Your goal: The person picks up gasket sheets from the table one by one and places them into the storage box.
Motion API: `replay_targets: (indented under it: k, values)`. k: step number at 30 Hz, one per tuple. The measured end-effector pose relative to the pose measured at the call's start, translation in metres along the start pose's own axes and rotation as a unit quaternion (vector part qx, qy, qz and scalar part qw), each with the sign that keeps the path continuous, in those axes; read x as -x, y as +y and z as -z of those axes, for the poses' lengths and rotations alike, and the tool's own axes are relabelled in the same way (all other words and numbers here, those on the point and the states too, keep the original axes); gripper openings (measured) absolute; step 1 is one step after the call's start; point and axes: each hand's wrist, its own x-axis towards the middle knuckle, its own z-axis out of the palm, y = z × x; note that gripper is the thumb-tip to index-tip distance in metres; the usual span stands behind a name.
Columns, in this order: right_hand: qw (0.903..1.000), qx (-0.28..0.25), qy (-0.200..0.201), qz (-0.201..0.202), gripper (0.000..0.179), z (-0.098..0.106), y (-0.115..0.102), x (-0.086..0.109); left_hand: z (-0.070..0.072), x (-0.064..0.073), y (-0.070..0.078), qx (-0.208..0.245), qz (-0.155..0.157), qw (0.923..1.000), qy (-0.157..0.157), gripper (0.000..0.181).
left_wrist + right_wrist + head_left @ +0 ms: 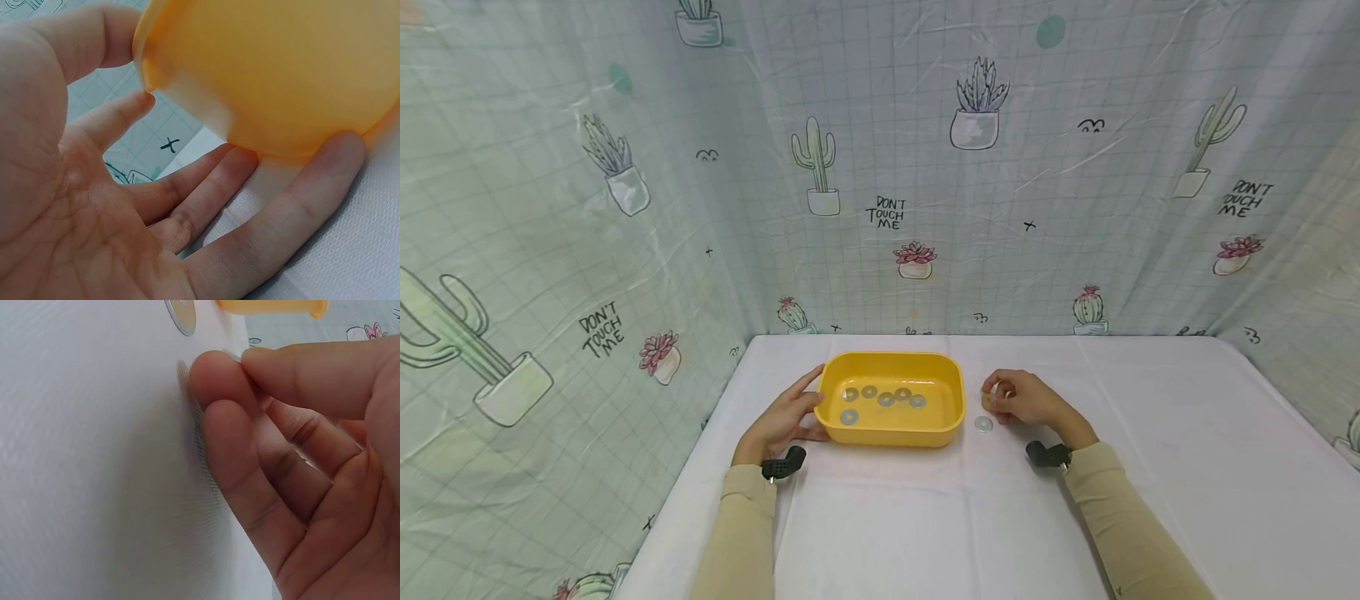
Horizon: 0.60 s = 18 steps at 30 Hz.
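Note:
A yellow plastic tray point(890, 437) sits on the table, with several flat metal washers point(886, 399) lying spread over its bottom. My left hand point(784, 419) grips the tray's left end; in the left wrist view, thumb and fingers point(212, 187) touch its rim and outer wall. To the right of the tray, my right hand point(1019, 397) pinches a washer point(232, 355) between thumb and fingertips, close above the cloth. Only a thin edge of it shows in the right wrist view. One more washer point(983, 424) lies flat on the table, just in front of that hand.
A white cloth point(880, 525) covers the table. Curtains printed with cacti point(880, 167) hang behind it and along both sides. Black wrist cameras point(784, 463) are strapped on both forearms.

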Motion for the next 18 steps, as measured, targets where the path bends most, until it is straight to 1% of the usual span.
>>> replay_targets:
  k: [6,11,14,18]
  values:
    - [0.9998,-0.013,0.014,-0.004,0.021,0.0005,0.0009,-0.0017,0.0003,0.0,-0.0006,-0.002,-0.005,1.0,-0.009,0.061]
    - [0.9994,-0.018,0.027,0.014,0.026,0.0022,-0.0001,-0.0017,0.0005,0.0001,-0.0005,-0.005,-0.006,0.9999,-0.011,0.062]
    - [0.9989,-0.027,0.035,0.018,0.027,0.0032,-0.0025,-0.0015,0.0004,0.0002,-0.0003,-0.005,-0.005,0.9999,-0.01,0.062]
    - [0.9979,-0.048,0.042,0.008,0.03,0.0043,-0.0075,-0.001,0.0002,0.0004,-0.0001,-0.008,-0.003,0.9999,-0.008,0.062]
